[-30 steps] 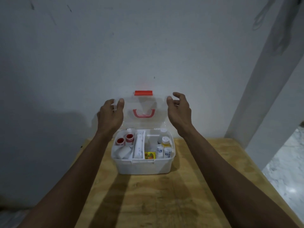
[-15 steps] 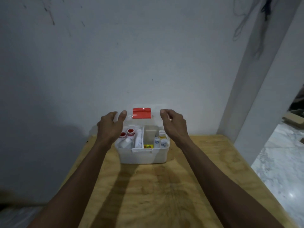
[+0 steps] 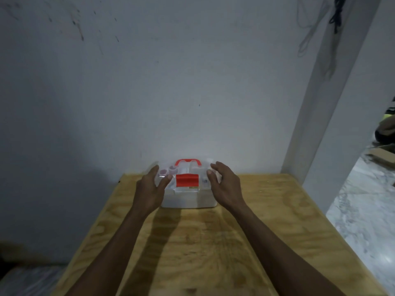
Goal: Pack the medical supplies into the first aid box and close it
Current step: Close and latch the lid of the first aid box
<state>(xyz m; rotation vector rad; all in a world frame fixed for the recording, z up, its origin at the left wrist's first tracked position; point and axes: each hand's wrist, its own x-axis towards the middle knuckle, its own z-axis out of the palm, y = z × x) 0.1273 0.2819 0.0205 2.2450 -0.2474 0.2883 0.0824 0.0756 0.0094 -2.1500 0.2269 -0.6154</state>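
White plastic, with a clear hinged lid, the first aid box sits at the far end of our pale plywood worktop, just beside the grey wall. Its lid lies down over the body, though we cannot tell if it is fully seated. Through it we see two round red-capped containers at the left, blurred. A red carry handle lies along the far side, and a red rectangular latch sits at the near edge, apparently not yet snapped down.

Our left hand rests at the left end of the lid, fingers straight, thumb laid across the top. Our right hand hovers at the right end with fingers loosely spread; we cannot tell whether it touches the plastic.

We judge the packing done and the closing in hand. To do it well, we press evenly on both ends so the lid seats flat all round, then bring thumbs to the latch and push it down over the front lip while our fingers steady the box against sliding toward the wall. If the lid springs up, something inside probably stands too tall.
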